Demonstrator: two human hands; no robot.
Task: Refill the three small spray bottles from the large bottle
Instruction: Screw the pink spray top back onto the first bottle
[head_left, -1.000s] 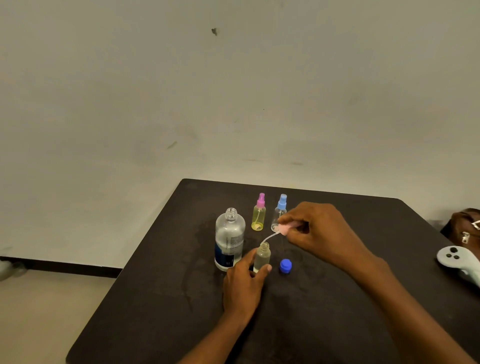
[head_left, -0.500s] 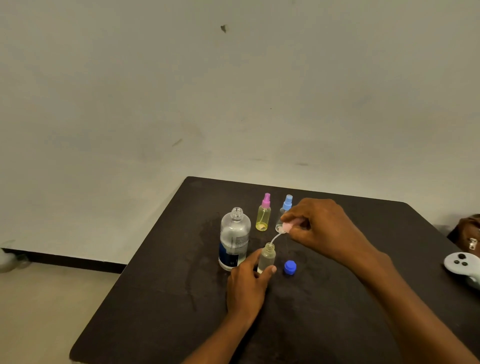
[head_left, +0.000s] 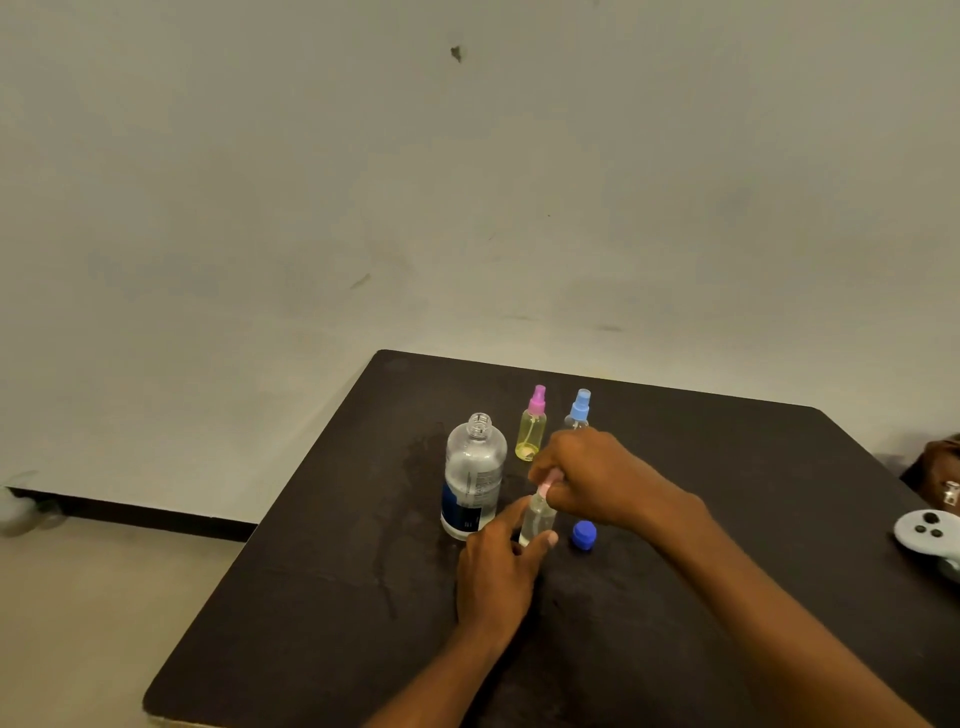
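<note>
On the dark table (head_left: 322, 597), furthest left of the group, the large bottle (head_left: 474, 475) stands upright with its mouth uncapped and clear liquid low inside. Just to its right, the left hand (head_left: 498, 566) reaches in from the near edge, its fingers (head_left: 546, 539) wrapped round the lower body of the small clear bottle (head_left: 537, 519) and bracing it upright on the table. The next move turns on what sits directly above that bottle's neck: the pink spray head (head_left: 545, 486), pinched at the fingertips of the right hand (head_left: 592, 480), which comes in from the right and arches over the bottle. Head and bottle share nearly one vertical axis — the head leans only slightly, and its dip tube is too thin to make out, so I cannot tell how far it sits inside. By my reading, the step in hand is seating and twisting the head down onto the neck; the right hand has only to press straight down and turn while the left resists the turn. Right of the bottle's base a loose blue cap (head_left: 584, 534) lies on the table. Behind the hands, the yellow spray bottle (head_left: 532, 434) and the blue-topped spray bottle (head_left: 579, 408) stand capped, side by side. A game controller (head_left: 927, 530) rests at the far right edge.
</note>
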